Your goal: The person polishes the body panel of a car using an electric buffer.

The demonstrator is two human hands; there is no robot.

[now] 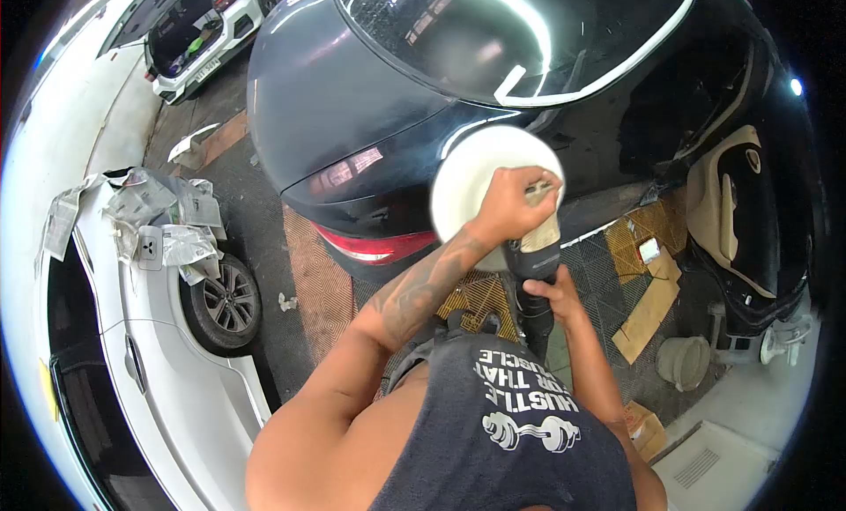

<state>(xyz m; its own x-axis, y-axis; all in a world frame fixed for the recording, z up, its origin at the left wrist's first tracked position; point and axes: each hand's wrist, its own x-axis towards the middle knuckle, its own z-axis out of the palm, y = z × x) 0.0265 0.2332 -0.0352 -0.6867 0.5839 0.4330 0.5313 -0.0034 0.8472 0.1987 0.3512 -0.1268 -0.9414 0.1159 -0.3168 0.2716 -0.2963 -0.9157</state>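
A polisher (534, 262) with a dark body and a pale, worn-looking head is in both my hands. Its large round white pad (460, 189) lies against the black car (379, 150), over the rear side panel above the red tail light (374, 247). My left hand (515, 198) is closed over the polisher's head, in front of the pad; a greyish part shows between thumb and fingers. Lower down, my right hand (560, 295) wraps round the dark handle, its thumb on top. The pad's contact with the paint is hidden behind the disc.
A white car (167, 335) with newspaper sheets (163, 213) stands at left; another white car (233, 31) has its back open. At right are a detached door panel (740, 220), a cardboard strip (648, 317) and a bucket (683, 363). Patterned mats (313, 273) cover some floor.
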